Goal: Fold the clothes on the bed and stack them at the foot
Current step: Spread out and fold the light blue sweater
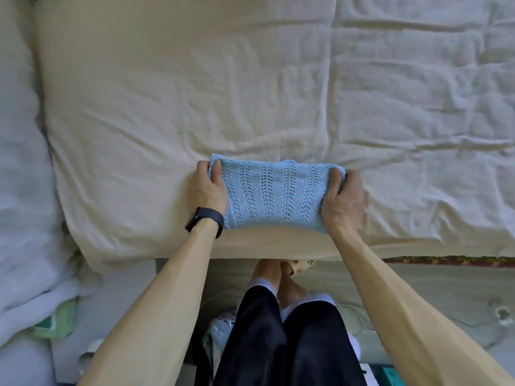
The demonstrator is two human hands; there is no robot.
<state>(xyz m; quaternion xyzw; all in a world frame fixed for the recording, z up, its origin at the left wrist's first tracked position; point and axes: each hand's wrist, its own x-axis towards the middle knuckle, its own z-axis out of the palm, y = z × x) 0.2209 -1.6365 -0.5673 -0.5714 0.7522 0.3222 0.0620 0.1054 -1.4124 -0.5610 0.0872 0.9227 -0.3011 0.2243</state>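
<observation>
Bed (pixel 195 93) spread with a creased cream sheet. On the bed, close to its near edge, pale blue openwork knit garment (pixel 274 193), folded into a compact rectangle, flat on the sheet. Left hand (pixel 207 190) at the garment's left end, thumb over the upper surface, fingers curled round the corner, pinching the folded layers; black wristband (pixel 204 221) on that wrist. Right hand (pixel 344 199) at the right end, thumb pressed on the knit, remaining fingers blurred beyond the edge, gripping likewise. Left of the bed, rumpled white bedding (pixel 19 162). Below the bed's near edge, black trousers (pixel 278 344) and bare feet (pixel 267 271) on the floor.
</observation>
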